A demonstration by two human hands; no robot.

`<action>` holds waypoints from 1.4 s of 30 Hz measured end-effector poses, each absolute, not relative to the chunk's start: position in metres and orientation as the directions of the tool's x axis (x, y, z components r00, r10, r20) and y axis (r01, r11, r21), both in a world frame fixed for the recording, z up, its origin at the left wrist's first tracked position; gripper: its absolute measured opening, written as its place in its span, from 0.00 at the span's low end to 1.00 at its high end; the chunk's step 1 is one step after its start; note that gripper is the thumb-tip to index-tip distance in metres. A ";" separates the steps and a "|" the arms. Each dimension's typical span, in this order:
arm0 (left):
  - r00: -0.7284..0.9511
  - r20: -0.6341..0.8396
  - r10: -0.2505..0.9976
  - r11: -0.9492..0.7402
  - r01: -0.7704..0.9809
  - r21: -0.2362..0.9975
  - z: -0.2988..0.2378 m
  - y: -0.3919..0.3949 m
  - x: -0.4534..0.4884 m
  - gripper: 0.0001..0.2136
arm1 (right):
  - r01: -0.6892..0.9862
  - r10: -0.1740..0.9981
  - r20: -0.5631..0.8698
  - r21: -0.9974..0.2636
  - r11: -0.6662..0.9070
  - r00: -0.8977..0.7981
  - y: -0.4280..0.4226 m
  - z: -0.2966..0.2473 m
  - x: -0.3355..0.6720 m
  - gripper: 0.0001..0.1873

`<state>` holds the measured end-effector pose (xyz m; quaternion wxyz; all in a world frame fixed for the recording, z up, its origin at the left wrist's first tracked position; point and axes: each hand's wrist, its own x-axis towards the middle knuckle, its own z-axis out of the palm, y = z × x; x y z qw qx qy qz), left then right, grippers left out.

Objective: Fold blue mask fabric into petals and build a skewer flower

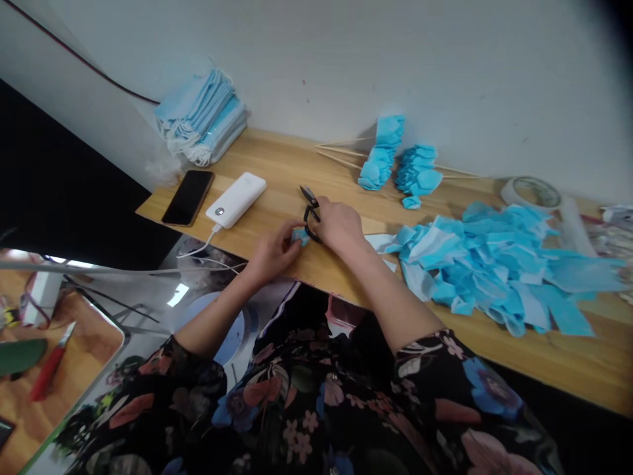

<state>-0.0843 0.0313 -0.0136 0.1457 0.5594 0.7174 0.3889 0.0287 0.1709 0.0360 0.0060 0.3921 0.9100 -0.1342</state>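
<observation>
Between your left hand (274, 253) and right hand (341, 225) and the wall (297, 72) lies bare table (281, 158), while its near edge runs close below your left fingers; the power bank (237, 199) sits beyond and left of them, the blue pile (479, 264) right of your right fingers. Your left fingertips partly cover the small blue piece (299, 235), pinched nearly closed on it; your right fingers, partly hidden, curl round the scissors (309, 196), blades pointing away from you.
</observation>
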 end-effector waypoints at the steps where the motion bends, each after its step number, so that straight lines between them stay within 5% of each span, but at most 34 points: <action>1: -0.346 0.230 0.910 0.071 0.675 0.735 -0.014 0.031 -0.083 0.18 | 0.706 0.707 -0.105 -0.254 0.661 -0.699 0.169 0.036 0.031 0.26; 7: -0.407 0.103 0.907 0.058 0.364 0.930 -0.016 0.035 -0.078 0.22 | 0.554 0.736 0.146 -0.566 0.611 -0.662 0.166 0.040 0.066 0.31; 12: -0.257 -0.013 0.966 0.013 0.000 1.000 -0.010 0.046 -0.075 0.26 | 0.327 0.745 0.319 -0.749 0.577 -0.586 0.169 0.043 0.088 0.32; 21: -0.209 0.078 0.975 -0.087 -0.034 0.996 0.010 0.067 -0.065 0.29 | 0.261 0.710 0.400 -0.734 0.627 -0.579 0.175 0.034 0.100 0.32; 31: -0.208 0.094 0.974 -0.073 0.109 0.991 0.001 0.077 -0.053 0.16 | 0.134 0.645 0.480 -0.732 0.668 -0.594 0.190 0.034 0.105 0.35; 42: -0.321 -0.122 0.939 0.105 -0.070 0.992 0.007 0.081 -0.049 0.10 | 0.134 0.667 0.432 -0.772 0.621 -0.607 0.183 0.038 0.108 0.34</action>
